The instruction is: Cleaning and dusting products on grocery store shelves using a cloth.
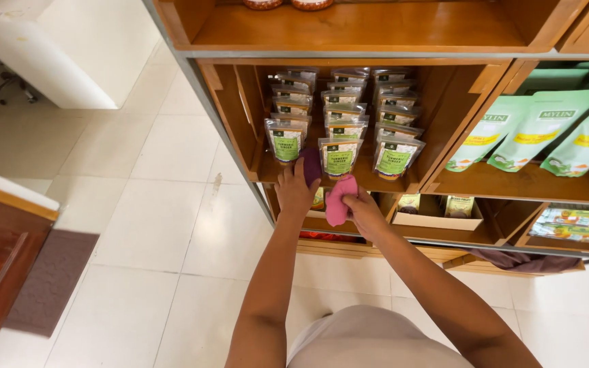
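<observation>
Wiping at the front edge of a wooden shelf of pouches.
Right hand clamped on pink cloth, just below shelf edge; left hand, fingers loosely apart, touching purple cloth beside front pouch.

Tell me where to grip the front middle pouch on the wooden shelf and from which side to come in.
Grip the front middle pouch by its flat sealed top edge, coming from the open front above. It stands upright, other pouches crowd its sides and back, and the right hand with the pink cloth sits just below it.
</observation>
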